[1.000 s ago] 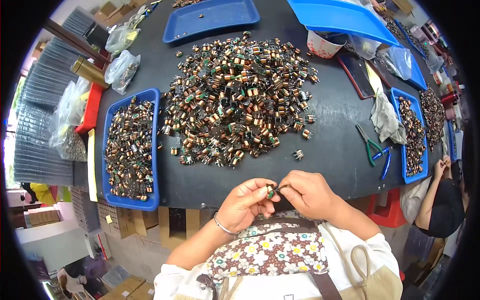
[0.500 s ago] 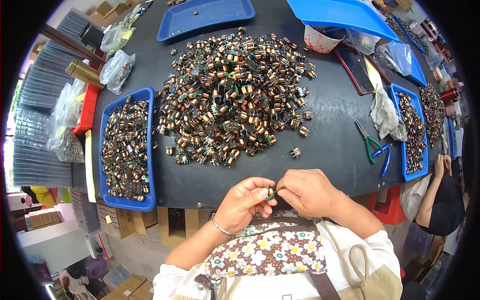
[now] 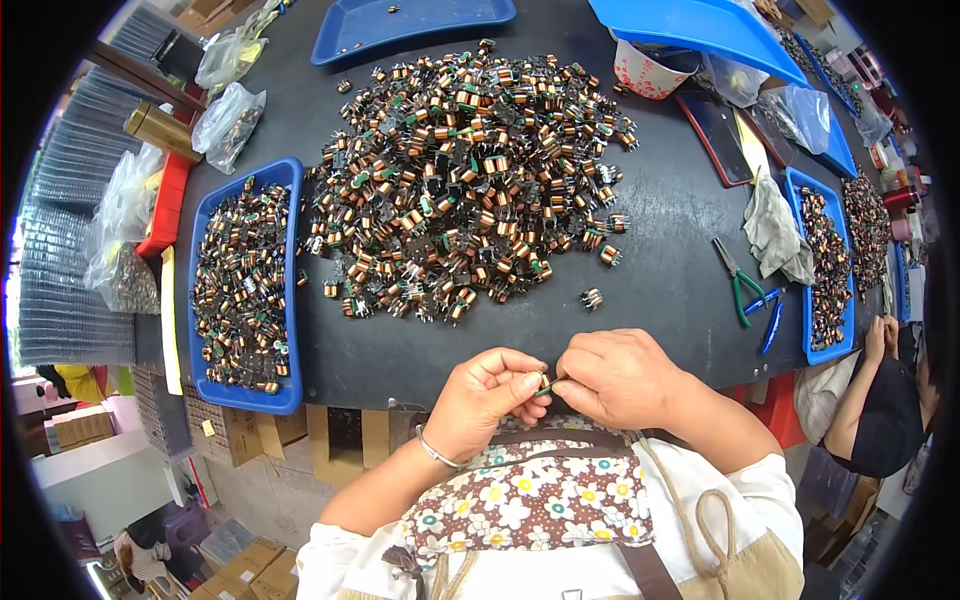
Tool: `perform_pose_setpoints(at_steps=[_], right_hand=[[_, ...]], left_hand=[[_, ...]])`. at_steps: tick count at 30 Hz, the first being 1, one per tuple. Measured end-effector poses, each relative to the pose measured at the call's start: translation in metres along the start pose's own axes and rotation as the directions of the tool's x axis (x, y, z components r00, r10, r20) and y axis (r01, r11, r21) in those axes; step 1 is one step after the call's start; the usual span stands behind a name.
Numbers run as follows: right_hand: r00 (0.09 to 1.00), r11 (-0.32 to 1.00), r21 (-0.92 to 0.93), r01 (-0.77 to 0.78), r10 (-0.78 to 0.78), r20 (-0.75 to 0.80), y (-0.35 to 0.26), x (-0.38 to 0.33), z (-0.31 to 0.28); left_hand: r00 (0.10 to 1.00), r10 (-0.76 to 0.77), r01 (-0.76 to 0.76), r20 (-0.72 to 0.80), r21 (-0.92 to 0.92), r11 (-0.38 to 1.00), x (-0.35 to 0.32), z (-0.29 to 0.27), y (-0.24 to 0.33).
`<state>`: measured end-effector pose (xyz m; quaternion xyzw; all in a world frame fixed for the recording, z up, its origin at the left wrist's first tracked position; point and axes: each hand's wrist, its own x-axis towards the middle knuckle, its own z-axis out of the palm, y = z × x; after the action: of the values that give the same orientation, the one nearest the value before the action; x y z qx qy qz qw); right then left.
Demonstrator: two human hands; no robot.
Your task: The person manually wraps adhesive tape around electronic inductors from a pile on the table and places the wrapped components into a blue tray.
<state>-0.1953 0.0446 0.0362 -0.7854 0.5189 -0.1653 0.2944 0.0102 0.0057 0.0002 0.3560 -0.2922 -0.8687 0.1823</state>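
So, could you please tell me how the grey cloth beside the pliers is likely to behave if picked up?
The grey cloth would probably hang floppy, since it lies in loose folds. Its crumpled shape should resist rolling. Dragged left, it might nudge the green-handled pliers lying close by.

We can read no words, numbers or signs here. We find only label-like spots, too small or blurred to make out: a small yellow tag [image 3: 208,428] below the left end of the bench [image 3: 690,270], a long pale yellow strip [image 3: 170,320] at the bench's left side, and a pale mark on a cardboard carton [image 3: 240,578] at the lower left. On the white cup [image 3: 645,72] we see small red printed shapes, and these look like a pattern.
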Motion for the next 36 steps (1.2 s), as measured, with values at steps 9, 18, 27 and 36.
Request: perform_pose_setpoints(at_steps=[9, 18, 27, 36], right_hand=[[1.0, 1.0, -0.015, 0.013, -0.013, 0.016, -0.001, 0.003, -0.004], [0.989, 0.998, 0.069, 0.01, -0.02, 0.149, 0.004, 0.01, -0.009], [0.999, 0.995, 0.091, 0.03, -0.033, 0.025, 0.001, 0.004, -0.005], [0.993, 0.98, 0.177, -0.086, 0.069, 0.097, 0.001, 0.001, -0.006]], left_hand=[[1.0, -0.003, 0.003, -0.008, 0.018, 1.0, 0.0, 0.001, 0.002], [1.0, 0.014, -0.016, 0.023, 0.1, 0.995, -0.001, 0.004, 0.002], [0.996, 0.016, -0.008, 0.093, -0.085, 0.996, 0.001, 0.0, 0.0], [0.989, 0.016, 0.007, 0.147, -0.156, 0.988, 0.004, -0.001, -0.006]])
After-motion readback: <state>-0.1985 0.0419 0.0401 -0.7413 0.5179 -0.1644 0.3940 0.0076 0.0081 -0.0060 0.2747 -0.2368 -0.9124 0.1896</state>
